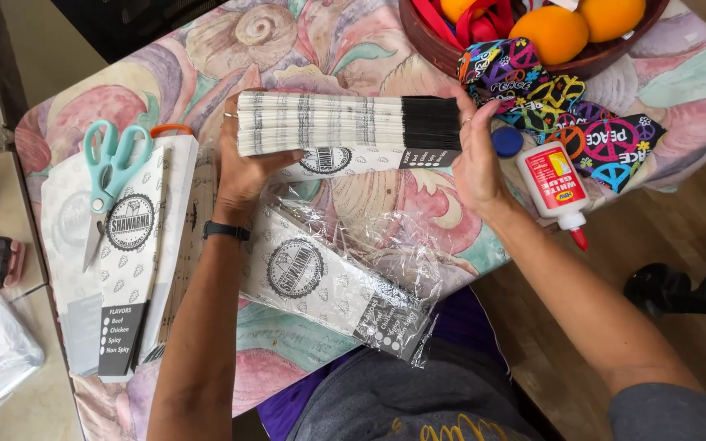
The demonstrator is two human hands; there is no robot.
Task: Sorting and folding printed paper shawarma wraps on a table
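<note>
Nearest to the camera, a wrapped pack (pixel 332 286) of paper sleeves lies on the near edge of the table (pixel 353 41), with its clear plastic torn open and crumpled around it.

Just beyond it, both hands hold one thick stack of sleeves (pixel 345 122) on its edge, a little above the middle of the table. At one end of the stack, the left hand (pixel 243 163) is curled around it, thumb under and fingers over the top. At the other end, which is black, the right hand (pixel 475 159) presses flat with the fingers straight and together. A dark band sits on the left wrist. One more sleeve lies flat under the stack.

Toward the left edge of the table, some loose sleeves (pixel 128 269) lie in a pile, and teal scissors (pixel 108 175) rest on top of them. Near the right hand stands a white glue bottle (pixel 556 186) with a red tip, lying close to the right edge. Beside it is a colourful patterned cloth (pixel 565 114). At the far right corner a dark bowl (pixel 435 45) holds oranges (pixel 557 33).
</note>
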